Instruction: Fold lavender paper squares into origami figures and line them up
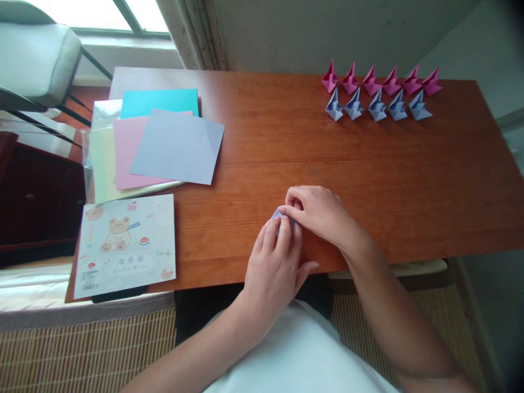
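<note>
A small piece of folded blue-lilac origami paper (277, 214) lies on the table in front of me, mostly covered by my fingers. My left hand (275, 261) presses it down with the fingers side by side on top and the thumb out to the right. At the paper's upper right edge, my right hand (317, 212) is closed, thumb and curled fingers pinching there. How the paper is folded underneath cannot be seen.
Two rows of folded paper figures, pink (371, 82) behind and pale blue (377, 106) in front, stand at the back right. To the left lie overlapping coloured sheets (176, 144) and a bear-printed pack (126, 245). A chair (39, 57) stands beyond the table (254, 147).
</note>
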Demonstrator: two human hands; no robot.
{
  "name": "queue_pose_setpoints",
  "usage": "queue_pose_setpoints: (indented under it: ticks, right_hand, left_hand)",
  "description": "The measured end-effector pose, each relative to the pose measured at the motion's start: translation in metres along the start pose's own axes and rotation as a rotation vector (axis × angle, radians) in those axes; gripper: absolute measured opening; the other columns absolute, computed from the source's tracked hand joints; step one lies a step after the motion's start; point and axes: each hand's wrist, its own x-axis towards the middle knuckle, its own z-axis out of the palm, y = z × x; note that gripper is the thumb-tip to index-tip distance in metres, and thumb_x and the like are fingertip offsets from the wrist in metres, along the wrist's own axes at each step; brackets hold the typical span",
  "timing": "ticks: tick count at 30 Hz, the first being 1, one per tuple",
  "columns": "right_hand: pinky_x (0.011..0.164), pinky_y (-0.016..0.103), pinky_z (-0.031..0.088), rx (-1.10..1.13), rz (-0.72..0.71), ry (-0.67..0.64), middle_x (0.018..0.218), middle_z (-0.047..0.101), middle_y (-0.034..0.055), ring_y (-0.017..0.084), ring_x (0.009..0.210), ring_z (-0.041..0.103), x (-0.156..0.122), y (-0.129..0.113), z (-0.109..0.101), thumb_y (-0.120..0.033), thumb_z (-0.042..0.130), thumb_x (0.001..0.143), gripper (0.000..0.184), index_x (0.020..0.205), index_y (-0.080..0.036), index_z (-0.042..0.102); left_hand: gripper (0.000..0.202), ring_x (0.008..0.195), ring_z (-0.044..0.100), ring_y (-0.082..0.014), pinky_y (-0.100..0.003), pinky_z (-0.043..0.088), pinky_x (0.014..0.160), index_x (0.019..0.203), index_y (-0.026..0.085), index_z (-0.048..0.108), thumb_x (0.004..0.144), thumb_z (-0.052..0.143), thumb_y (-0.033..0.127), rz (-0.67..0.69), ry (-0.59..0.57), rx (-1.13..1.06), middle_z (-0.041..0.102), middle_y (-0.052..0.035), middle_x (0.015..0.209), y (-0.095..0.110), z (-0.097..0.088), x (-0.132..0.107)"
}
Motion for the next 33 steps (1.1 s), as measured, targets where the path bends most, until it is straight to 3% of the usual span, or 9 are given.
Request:
queue_pose_setpoints:
  ticks: [5, 8, 10, 14, 22, 29, 33]
  right_hand:
    - [0.060, 0.028, 0.031, 0.023, -0.030, 0.059, 0.078, 0.068, -0.0030, 0.014, 0.070, 0.057, -0.002, 0.004, 0.008, -0.033, 0.069, 0.089, 0.018, 0.075, -0.023, 0.063]
    - [0.062, 0.028, 0.032, 0.032, -0.061, 0.123, 0.076, 0.066, -0.0018, 0.016, 0.074, 0.057, -0.006, 0.005, 0.015, -0.031, 0.069, 0.090, 0.018, 0.076, -0.022, 0.062]
    - [0.064, 0.029, 0.033, 0.027, -0.086, 0.171, 0.076, 0.065, -0.0012, 0.017, 0.076, 0.056, -0.009, 0.006, 0.019, -0.032, 0.069, 0.091, 0.020, 0.076, -0.022, 0.061]
    - [0.070, 0.030, 0.035, -0.007, -0.116, 0.259, 0.081, 0.065, 0.0003, 0.019, 0.082, 0.055, -0.017, 0.004, 0.028, -0.035, 0.065, 0.095, 0.022, 0.077, -0.022, 0.060]
    - [0.077, 0.033, 0.040, -0.095, -0.127, 0.355, 0.088, 0.066, 0.0039, 0.022, 0.088, 0.053, -0.026, 0.002, 0.042, -0.034, 0.055, 0.101, 0.022, 0.083, -0.023, 0.062]
    - [0.078, 0.033, 0.039, -0.178, -0.132, 0.386, 0.089, 0.066, 0.0051, 0.023, 0.089, 0.053, -0.028, 0.003, 0.047, -0.035, 0.050, 0.103, 0.025, 0.086, -0.023, 0.063]
    - [0.079, 0.033, 0.039, -0.210, -0.135, 0.381, 0.090, 0.066, 0.0053, 0.023, 0.089, 0.053, -0.028, 0.003, 0.048, -0.038, 0.048, 0.104, 0.027, 0.087, -0.023, 0.063]
  left_hand:
    - [0.073, 0.142, 0.041, -0.0389, -0.050, 0.038, 0.118, 0.149, 0.004, 0.043, 0.096, 0.051, 0.055, 0.010, 0.045, -0.078, 0.045, -0.0242, 0.152, -0.004, 0.001, -0.001]
    - [0.065, 0.146, 0.037, -0.0341, -0.046, 0.038, 0.119, 0.148, 0.001, 0.041, 0.099, 0.049, 0.043, 0.081, 0.098, -0.137, 0.044, -0.0232, 0.154, -0.020, 0.001, -0.009]
    - [0.058, 0.147, 0.036, -0.0339, -0.047, 0.039, 0.119, 0.147, 0.002, 0.043, 0.099, 0.050, 0.033, 0.055, 0.160, -0.100, 0.046, -0.0225, 0.153, -0.032, 0.000, -0.017]
    - [0.057, 0.140, 0.043, -0.0347, -0.048, 0.040, 0.116, 0.145, 0.003, 0.046, 0.097, 0.054, 0.032, 0.000, 0.185, -0.029, 0.051, -0.0214, 0.148, -0.047, -0.006, -0.029]
    - [0.056, 0.125, 0.052, -0.0355, -0.051, 0.042, 0.103, 0.142, 0.012, 0.054, 0.097, 0.056, 0.045, 0.021, 0.115, 0.041, 0.057, -0.0202, 0.138, -0.032, -0.008, -0.013]
    - [0.058, 0.125, 0.053, -0.0312, -0.048, 0.041, 0.103, 0.143, 0.011, 0.054, 0.098, 0.054, 0.048, 0.066, 0.068, 0.146, 0.060, -0.0140, 0.141, -0.030, -0.008, -0.012]
    - [0.050, 0.126, 0.054, -0.0278, -0.043, 0.041, 0.104, 0.134, 0.008, 0.062, 0.101, 0.052, 0.044, 0.127, 0.096, 0.163, 0.061, -0.0123, 0.141, -0.036, -0.011, -0.016]
